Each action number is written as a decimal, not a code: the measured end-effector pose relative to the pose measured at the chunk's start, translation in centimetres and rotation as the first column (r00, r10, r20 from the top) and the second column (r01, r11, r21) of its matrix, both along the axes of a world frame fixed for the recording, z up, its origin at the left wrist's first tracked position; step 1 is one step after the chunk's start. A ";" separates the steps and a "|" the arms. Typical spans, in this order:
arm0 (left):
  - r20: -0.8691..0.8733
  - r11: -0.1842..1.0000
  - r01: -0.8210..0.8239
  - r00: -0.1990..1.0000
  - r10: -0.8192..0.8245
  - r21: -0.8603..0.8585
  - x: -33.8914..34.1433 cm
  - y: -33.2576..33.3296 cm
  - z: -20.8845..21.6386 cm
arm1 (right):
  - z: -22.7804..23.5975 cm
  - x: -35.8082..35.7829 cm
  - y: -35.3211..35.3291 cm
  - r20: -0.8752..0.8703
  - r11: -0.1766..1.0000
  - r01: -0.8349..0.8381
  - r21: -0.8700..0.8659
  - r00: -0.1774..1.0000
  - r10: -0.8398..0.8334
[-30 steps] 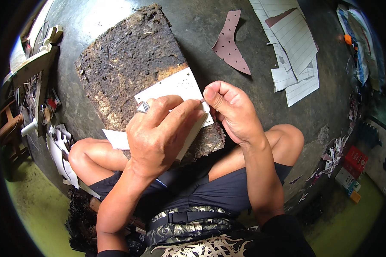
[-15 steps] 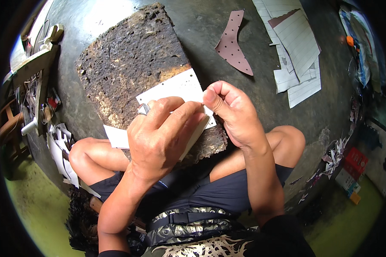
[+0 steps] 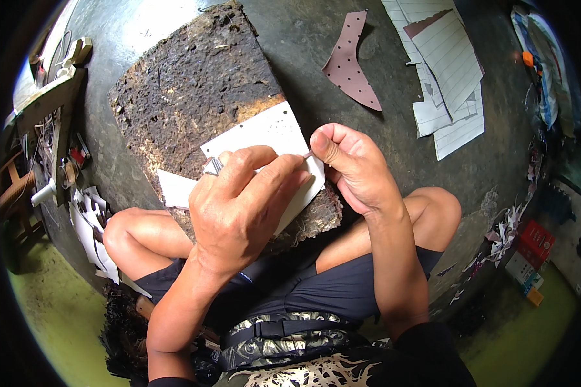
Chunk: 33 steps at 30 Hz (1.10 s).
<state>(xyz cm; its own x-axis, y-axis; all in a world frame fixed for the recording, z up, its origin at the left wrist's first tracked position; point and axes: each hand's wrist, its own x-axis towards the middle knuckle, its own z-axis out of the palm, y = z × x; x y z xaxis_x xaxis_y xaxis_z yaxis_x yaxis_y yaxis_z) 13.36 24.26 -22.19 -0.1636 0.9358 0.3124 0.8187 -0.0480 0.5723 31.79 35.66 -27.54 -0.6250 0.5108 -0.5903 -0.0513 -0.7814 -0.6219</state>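
Note:
On a rough, dark, blackened slab (image 3: 193, 84) lies a white sheet (image 3: 255, 128) with small dark holes along its edge. My left hand (image 3: 235, 200), wearing a ring, rests over this sheet, its fingers bent and closed on the right part. The left fingertips hide some of the sheet. Just off the right edge, my right hand (image 3: 355, 164) is closed in a pinch, thumb against finger. A thin sliver shows between the two hands' fingertips, too small to name. Another white piece (image 3: 175, 189) sticks out left of my left hand.
A pinkish curved piece with dark dots (image 3: 350, 64) lies on the dark floor beyond the slab. Lined and white sheets (image 3: 455, 77) overlap at the far right. A wooden frame (image 3: 64, 109) with cords stands at left; white scraps (image 3: 93, 226) lie near my left knee.
My right hand has shifted slightly right, away from the left fingertips. The white sheet's right edge shows more fully beside the fingers. My left hand stays almost in place.

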 end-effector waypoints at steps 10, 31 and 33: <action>0.001 1.000 -0.001 1.000 0.000 0.024 0.1 0.0 -0.2 | 2.2 -0.3 0.5 0.038 0.988 -0.015 0.156 0.999 0.009; 0.014 1.000 0.007 1.000 -0.007 0.016 0.0 -0.1 -0.2 | 0.4 0.1 0.7 -0.026 0.999 -0.003 0.052 1.000 0.004; 0.019 1.000 0.007 1.000 -0.007 0.019 0.0 -0.1 -0.2 | 0.3 0.2 0.8 0.008 0.999 -0.003 0.051 1.000 0.003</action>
